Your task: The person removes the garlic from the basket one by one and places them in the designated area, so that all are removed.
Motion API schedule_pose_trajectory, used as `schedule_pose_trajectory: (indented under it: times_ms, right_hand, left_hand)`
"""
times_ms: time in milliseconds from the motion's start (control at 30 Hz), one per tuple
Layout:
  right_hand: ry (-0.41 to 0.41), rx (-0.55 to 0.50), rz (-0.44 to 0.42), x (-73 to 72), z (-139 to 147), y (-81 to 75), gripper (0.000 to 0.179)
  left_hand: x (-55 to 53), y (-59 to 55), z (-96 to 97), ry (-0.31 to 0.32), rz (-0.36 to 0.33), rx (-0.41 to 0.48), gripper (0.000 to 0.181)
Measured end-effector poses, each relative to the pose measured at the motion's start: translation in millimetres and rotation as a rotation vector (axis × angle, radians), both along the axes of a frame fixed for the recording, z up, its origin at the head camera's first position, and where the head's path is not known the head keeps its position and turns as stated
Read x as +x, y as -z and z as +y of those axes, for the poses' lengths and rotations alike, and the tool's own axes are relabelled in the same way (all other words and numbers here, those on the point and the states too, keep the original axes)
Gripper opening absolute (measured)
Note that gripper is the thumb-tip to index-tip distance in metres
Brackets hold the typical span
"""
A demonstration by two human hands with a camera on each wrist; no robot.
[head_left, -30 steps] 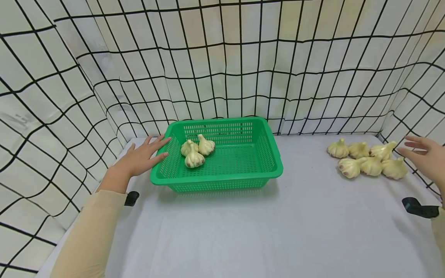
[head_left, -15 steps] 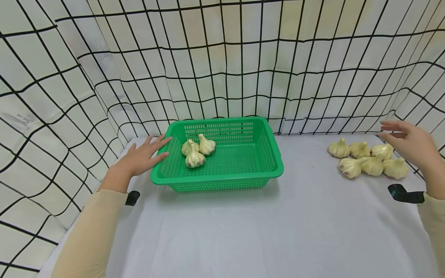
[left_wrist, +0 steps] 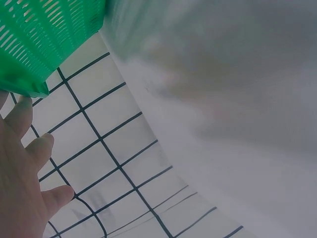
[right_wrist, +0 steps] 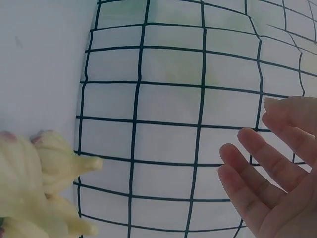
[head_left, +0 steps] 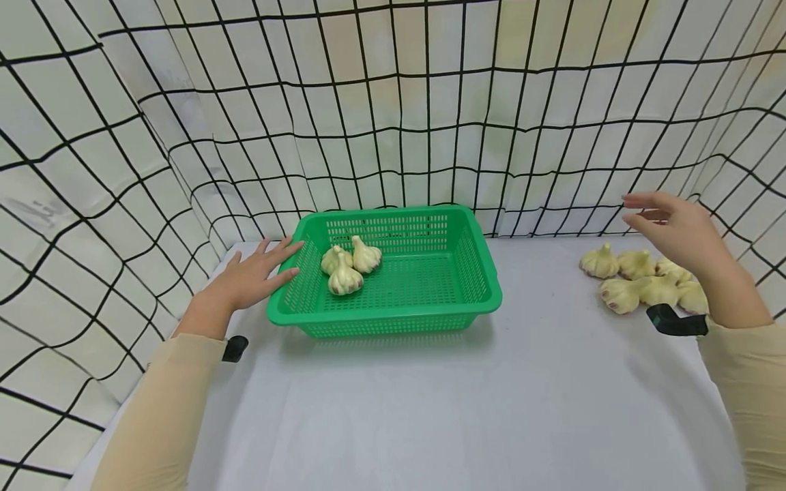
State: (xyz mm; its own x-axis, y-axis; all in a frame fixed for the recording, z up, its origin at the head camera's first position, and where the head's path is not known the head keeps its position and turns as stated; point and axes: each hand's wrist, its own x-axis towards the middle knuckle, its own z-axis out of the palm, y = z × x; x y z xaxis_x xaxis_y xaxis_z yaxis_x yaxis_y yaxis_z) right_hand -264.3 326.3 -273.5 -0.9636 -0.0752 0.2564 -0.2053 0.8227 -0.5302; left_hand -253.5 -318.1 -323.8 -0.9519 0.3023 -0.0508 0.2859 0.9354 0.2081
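My left hand (head_left: 247,278) lies with spread fingers on the left rim of a green plastic basket (head_left: 385,316). Inside, toward the left end, sit 3 garlic bulbs (head_left: 345,279). Over at the right, my right hand (head_left: 678,230) hovers above and behind several more garlic bulbs (head_left: 620,294) on the table, its fingers loosely bent and nothing between them. The wrist and its strap cover part of that group. In the right wrist view the fingers (right_wrist: 252,196) are apart from the bulbs (right_wrist: 54,161). The left wrist view catches the basket's underside (left_wrist: 54,29) above the fingers.
A white cloth covers the table (head_left: 393,409). White walls with a black grid net (head_left: 399,129) close off the back and both sides. The basket's far side stands close to the back net.
My right hand has moved left and slightly up, from beside the right-hand bulbs to above them. My left hand, the basket and the bulbs stay put.
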Motion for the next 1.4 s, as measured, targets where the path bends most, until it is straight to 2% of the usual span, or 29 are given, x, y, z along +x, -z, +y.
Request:
schedule_pose_trajectory:
  times_ms: [533, 1233, 1400]
  right_hand:
    - [-0.169, -0.044, 0.015, -28.8, -80, -23.6, 0.047]
    - [-0.345, -0.101, 0.038, -64.2, -184, -22.3, 0.036]
    - [-0.378, -0.150, 0.020, -70.3, -209, -19.0, 0.035]
  left_hand:
    - [-2.1, -0.3, 0.0, 0.001, 0.006, 0.005, 0.069]
    - [-0.5, -1.0, 1.2, -0.005, 0.013, -0.015, 0.068]
    - [1.0, -1.3, 1.8, -0.013, 0.005, -0.014, 0.067]
